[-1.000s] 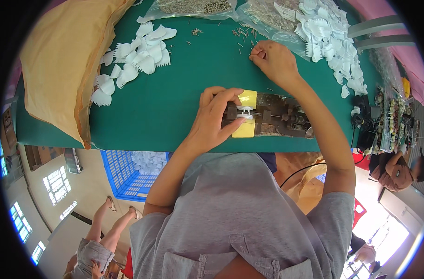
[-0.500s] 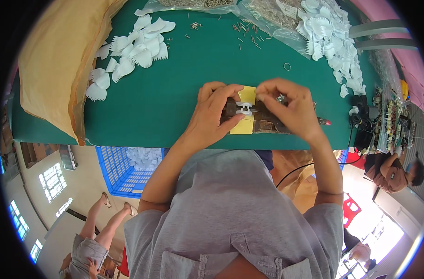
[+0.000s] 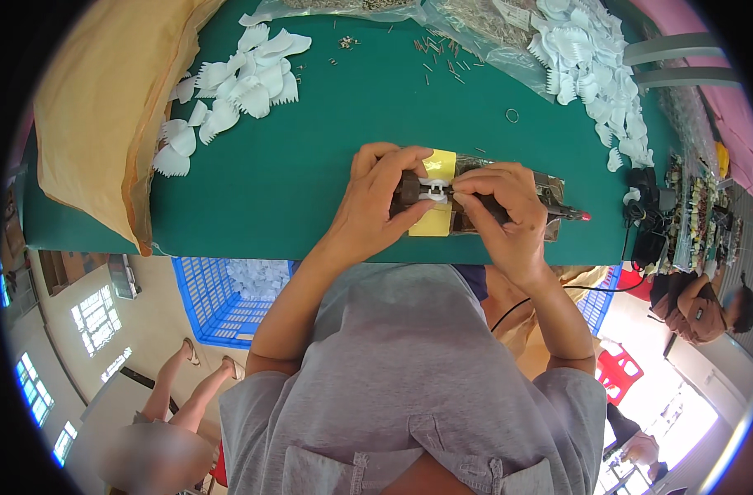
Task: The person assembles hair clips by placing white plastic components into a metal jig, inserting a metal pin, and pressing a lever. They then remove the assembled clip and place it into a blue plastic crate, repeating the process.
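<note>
My left hand curves around the left end of a dark jig, thumb and fingertips gripping a small white plastic piece from both sides. Beneath that piece a yellow strip crosses the brown taped base. Close against the white piece's right side, the thumb and fingers of my right hand are pinched together. Whatever lies between those fingertips is too small or hidden to make out. Under my right hand a dark tool with a red tip sticks out to the right.
Toothed white plastic pieces are heaped at the far left beside a big brown paper bag, with another heap far right. Thin metal pins and a metal ring lie on the green table. A blue crate stands below.
My right hand has come down and left, its pinched fingertips now at the white piece. More of the base and red-tipped tool shows. My left hand stays in place.
</note>
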{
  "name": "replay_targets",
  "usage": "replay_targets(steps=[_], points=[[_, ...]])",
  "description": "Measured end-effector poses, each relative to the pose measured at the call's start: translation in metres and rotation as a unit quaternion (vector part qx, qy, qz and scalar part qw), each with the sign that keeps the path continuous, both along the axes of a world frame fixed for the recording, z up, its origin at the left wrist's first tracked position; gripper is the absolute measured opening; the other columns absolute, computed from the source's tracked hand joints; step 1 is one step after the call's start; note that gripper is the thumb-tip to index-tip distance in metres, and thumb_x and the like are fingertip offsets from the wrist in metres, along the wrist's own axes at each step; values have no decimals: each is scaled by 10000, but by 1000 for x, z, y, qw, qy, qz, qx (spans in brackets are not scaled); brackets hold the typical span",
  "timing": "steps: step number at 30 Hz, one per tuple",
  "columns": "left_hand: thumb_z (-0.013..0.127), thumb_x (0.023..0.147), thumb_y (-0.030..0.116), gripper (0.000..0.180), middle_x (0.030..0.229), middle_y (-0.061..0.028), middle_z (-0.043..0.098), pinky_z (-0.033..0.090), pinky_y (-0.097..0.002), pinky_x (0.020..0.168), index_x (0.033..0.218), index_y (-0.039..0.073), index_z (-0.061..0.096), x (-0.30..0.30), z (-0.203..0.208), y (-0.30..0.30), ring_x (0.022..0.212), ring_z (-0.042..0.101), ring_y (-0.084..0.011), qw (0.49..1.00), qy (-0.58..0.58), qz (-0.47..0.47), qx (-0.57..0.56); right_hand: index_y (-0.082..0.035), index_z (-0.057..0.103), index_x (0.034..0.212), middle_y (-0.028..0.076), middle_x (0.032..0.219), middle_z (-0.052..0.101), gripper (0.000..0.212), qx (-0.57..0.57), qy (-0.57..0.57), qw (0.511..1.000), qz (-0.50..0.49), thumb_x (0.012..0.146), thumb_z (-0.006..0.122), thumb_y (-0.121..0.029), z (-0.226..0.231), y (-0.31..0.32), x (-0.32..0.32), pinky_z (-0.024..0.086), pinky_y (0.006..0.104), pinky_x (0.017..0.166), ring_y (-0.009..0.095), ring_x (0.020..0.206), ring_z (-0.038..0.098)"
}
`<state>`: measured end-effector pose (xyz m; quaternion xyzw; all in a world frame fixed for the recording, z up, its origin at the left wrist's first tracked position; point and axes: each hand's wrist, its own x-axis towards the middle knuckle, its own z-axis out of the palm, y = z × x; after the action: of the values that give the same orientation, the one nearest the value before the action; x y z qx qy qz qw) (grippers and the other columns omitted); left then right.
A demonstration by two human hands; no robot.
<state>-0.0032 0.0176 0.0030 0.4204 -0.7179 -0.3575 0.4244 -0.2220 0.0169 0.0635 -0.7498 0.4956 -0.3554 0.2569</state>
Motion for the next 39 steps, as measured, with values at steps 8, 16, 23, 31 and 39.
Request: replay_targets(steps=[8,16,23,31,39], points=[[833,817,12,661,1141,-68,665,510,-362,941,1417,71,562,-1,3,-1,1160,524,-262,1000,0,0,18,-76,774,1033,58,1037,770,235,-14,39,999,24,808,820,-22,3,0,-2,511,389,881,247,993,666],[846,806,18,664,1130,-71,680,505,-371,960,1407,61,565,0,4,-1,1174,525,-266,1000,-5,0,7,-84,775,1097,90,1042,758,236,-26,114,988,-101,865,785,-44,4,-57,-62,564,371,814,254,916,703],[825,832,99,521,1147,-55,655,459,-413,1004,1315,95,631,1,7,1,1183,504,-300,999,3,4,38,-87,769,984,48,937,769,114,35,149,983,-100,870,766,-92,-2,-87,-57,558,359,718,228,832,719],[823,822,125,315,1131,-65,674,465,-423,982,1115,79,716,2,5,-4,1150,522,-313,999,-45,-11,-29,-72,760,998,97,946,767,125,56,118,991,22,878,742,-102,-1,-131,-22,580,383,750,259,835,748],[825,818,136,355,1154,-62,664,445,-430,1005,1144,78,698,2,3,-4,1164,517,-323,998,-38,-11,-50,-82,755,1002,95,952,755,134,52,156,983,82,884,711,-129,-26,-169,43,581,415,765,283,865,732]])
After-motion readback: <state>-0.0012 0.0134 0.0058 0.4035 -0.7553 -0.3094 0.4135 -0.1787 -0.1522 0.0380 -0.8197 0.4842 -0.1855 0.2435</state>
